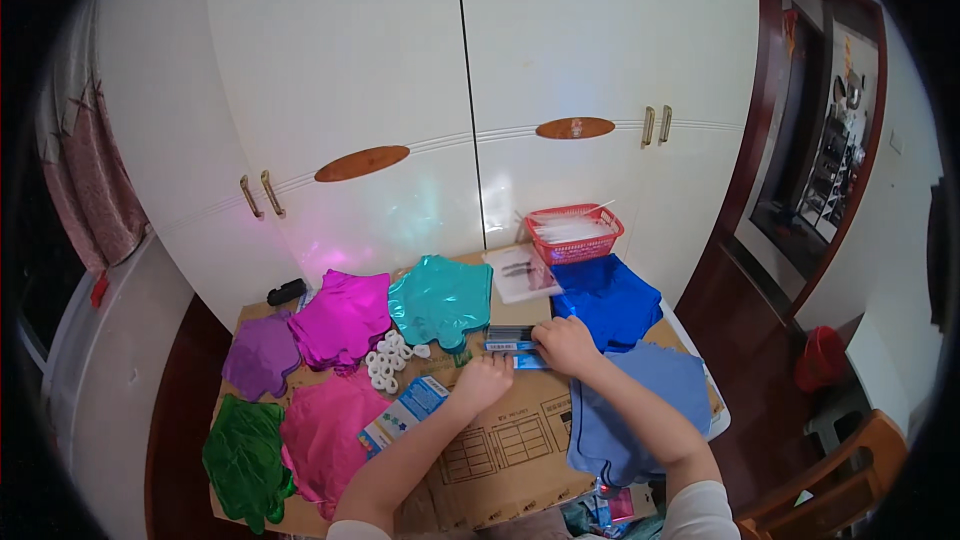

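Over the middle of a cardboard-covered table, both hands are at a few slim blue-and-white packets [528, 363]. My right hand [567, 347] has its fingers closed around their right end. My left hand [485, 382] is curled, its fingertips pinched at the left end of the lower packet. Just beyond lies a dark grey slim strip [510, 333]. A blue-and-white printed box [408, 413] rests beside my left forearm. Under my right forearm spreads a stack of light blue flat foil sheets [640, 405]. Small white rings [388, 360] are heaped left of my left hand.
Flat shaped foil stacks lie around: turquoise [440, 300], magenta [345, 318], purple [260, 352], green [245, 460], pink [330, 430] and dark blue [610, 300]. A red basket [574, 250] of white sticks stands at the back by a clear bag [520, 275]. A wooden chair [850, 480] is at right.
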{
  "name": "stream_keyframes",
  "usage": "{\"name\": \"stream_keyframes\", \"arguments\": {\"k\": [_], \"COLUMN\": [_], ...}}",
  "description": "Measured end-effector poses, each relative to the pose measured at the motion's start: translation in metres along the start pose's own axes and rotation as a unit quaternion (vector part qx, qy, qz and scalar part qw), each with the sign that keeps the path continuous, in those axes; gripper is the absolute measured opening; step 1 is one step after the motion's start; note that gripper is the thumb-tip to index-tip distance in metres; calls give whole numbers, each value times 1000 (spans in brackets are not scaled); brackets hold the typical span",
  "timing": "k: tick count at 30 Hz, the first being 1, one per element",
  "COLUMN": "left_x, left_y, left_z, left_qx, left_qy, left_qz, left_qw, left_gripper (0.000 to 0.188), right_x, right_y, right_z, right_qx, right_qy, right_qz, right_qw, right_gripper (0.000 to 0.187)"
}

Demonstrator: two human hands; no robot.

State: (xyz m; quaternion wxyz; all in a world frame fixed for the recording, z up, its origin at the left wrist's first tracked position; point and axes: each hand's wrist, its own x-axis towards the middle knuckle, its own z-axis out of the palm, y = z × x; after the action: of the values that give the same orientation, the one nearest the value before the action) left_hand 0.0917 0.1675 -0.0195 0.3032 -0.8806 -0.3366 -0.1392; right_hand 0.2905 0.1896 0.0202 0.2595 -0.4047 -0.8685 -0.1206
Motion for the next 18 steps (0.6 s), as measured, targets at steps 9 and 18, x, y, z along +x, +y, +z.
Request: {"name": "stream_keyframes", "arguments": {"k": [9, 18], "left_x": [-22, -138], "left_y": [-10, -52], "left_z": [-64, -116], "left_qx": [-144, -182], "left_qy": [52, -123], "left_qz": [-125, -290], "left_qw": [980, 931], "left_gripper": [14, 65], "right_x": [-7, -23], "right_y": [-6, -28], "right_z": [11, -4], "right_qx": [26, 41], "right_qy": [-24, -72], "right_qz": [64, 69], "right_qw": [997, 994], "right_gripper": [9, 32]}}
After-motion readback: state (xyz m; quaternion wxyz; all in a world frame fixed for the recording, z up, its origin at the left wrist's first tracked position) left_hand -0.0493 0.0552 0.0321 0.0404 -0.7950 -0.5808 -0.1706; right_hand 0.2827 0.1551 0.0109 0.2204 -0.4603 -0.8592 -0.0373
